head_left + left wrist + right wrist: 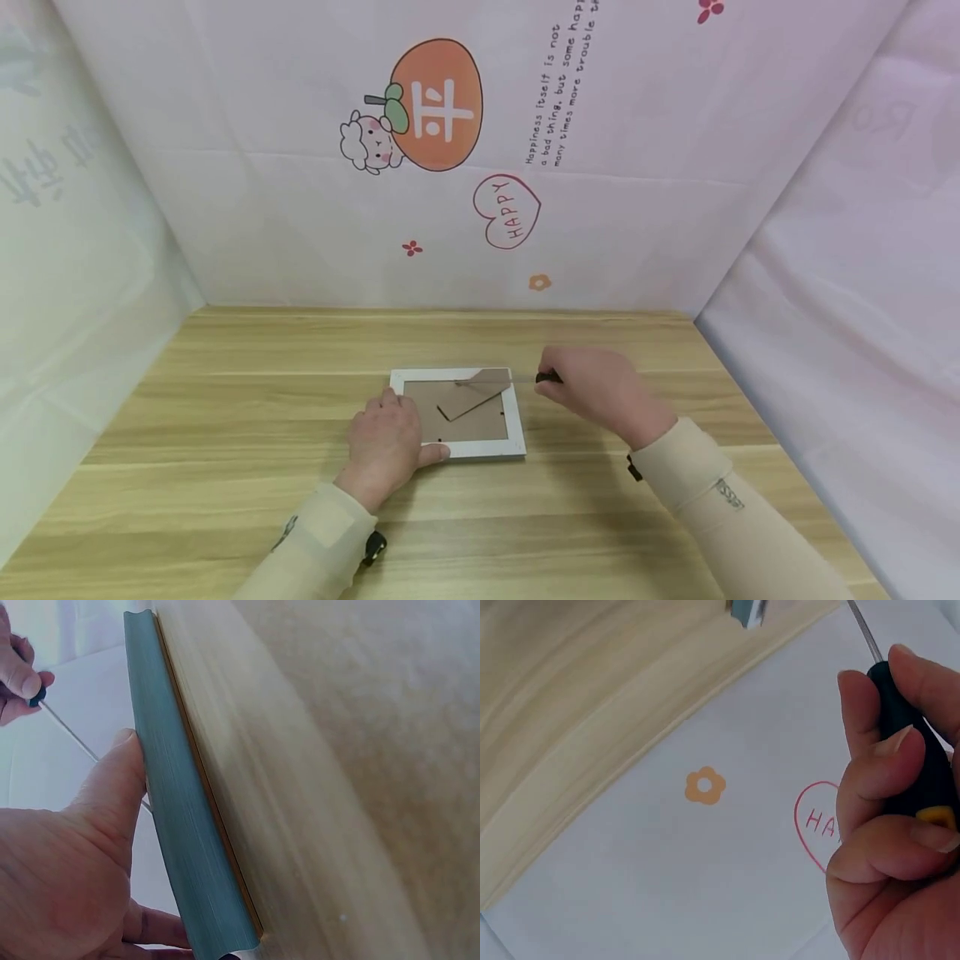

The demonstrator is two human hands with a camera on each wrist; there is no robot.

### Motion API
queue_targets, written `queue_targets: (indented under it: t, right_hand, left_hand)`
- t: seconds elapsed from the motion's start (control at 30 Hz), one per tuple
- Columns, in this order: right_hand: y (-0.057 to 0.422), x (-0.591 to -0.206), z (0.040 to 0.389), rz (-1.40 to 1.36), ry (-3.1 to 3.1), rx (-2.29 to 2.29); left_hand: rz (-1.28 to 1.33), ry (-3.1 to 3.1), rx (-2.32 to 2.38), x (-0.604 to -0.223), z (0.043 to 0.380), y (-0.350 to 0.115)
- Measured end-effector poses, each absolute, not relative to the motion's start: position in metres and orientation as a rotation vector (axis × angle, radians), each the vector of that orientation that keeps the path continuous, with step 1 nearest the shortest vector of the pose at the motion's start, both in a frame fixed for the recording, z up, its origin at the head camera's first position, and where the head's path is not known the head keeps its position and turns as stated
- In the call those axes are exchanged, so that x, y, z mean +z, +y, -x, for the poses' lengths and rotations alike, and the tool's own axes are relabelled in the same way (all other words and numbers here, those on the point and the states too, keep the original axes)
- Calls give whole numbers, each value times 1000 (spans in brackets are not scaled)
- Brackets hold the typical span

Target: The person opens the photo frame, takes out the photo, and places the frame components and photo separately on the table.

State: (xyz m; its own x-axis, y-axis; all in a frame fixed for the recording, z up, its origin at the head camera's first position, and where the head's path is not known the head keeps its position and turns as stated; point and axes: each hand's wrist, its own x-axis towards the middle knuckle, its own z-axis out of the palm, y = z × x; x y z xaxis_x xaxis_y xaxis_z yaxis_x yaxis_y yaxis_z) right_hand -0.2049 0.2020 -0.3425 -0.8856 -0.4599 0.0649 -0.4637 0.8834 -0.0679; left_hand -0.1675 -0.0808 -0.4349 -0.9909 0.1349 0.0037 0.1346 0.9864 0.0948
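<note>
A picture frame (457,449) lies face down on the table, its white back rim around a brown backing board (480,429). A brown easel stand (480,398) slants across the board. My left hand (386,437) holds the frame's near left corner, thumb along the near edge and fingers over the left side. In the left wrist view the frame's side (187,787) looks blue-green. My right hand (600,387) grips a screwdriver (904,727) by its dark handle, right of the frame. The thin shaft points left over the frame by the stand's upper end.
The wood-grain table (247,467) spreads around the frame. A white printed cloth (300,233) stands behind it, with white cloth sides at left (75,275) and right (847,292). Small black dots mark the backing board's edge.
</note>
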Motion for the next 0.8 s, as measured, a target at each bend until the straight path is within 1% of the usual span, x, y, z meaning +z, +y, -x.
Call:
queue_targets:
  t: [0.27,0.53,0.8]
  right_hand:
    - [195,-360,175,-700,-2779,1]
    - [190,-380,166,-762,-2478,-169]
    - [179,-392,153,-723,-2307,-206]
  left_hand:
    - [-210,3117,157,-435,166,-82]
    - [-224,3128,160,-438,167,-82]
    - [-232,3133,171,-435,166,-84]
